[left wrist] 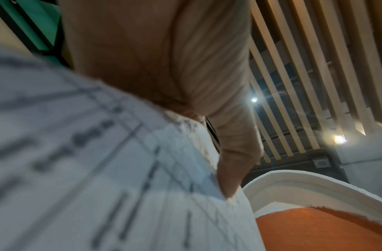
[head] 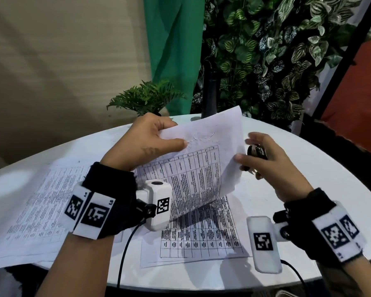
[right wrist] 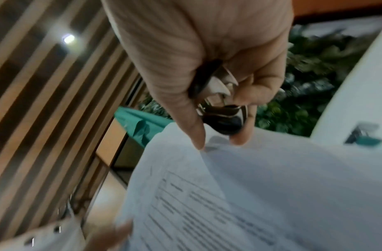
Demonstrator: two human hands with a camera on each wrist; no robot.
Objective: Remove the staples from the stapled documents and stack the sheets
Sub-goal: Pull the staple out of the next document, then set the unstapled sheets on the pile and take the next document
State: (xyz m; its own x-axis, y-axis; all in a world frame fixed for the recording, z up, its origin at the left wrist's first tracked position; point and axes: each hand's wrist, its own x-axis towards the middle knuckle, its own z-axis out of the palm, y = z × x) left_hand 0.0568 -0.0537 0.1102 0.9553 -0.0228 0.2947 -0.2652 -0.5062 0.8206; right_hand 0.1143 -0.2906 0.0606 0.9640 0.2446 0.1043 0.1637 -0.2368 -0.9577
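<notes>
Sheet (head: 204, 159) lifted off the desk (head: 287, 168), printed table facing the person, top corner raised toward the plants (head: 276, 50). Left hand (head: 152, 138) is pinching its upper left corner, thumb flat on the front, fingers curled behind; likely holding the corner taut where the staple holes are showing as small dents. Right hand (head: 272, 166) is clenching a dark staple remover (head: 256, 152) in the palm while thumb and forefinger are nipping the sheet's right edge, so one grip is doing two jobs. The wrist view confirms it: remover (right wrist: 220, 108) tucked under curled fingers, fingertips (right wrist: 196, 139) meeting the paper edge (right wrist: 207, 152).

Lower end of the sheet is curling down onto more printed pages (head: 201, 234) lying flat near the front edge. A second spread of pages (head: 41, 206) is lying to the left, partly under the left forearm, its near corner overhanging the rim. Probably the stack, though I cannot tell which pile it is.

Open desk is showing to the right and behind the right hand. A small fern (head: 148, 97) is standing at the far rim, well apart from the paper.
</notes>
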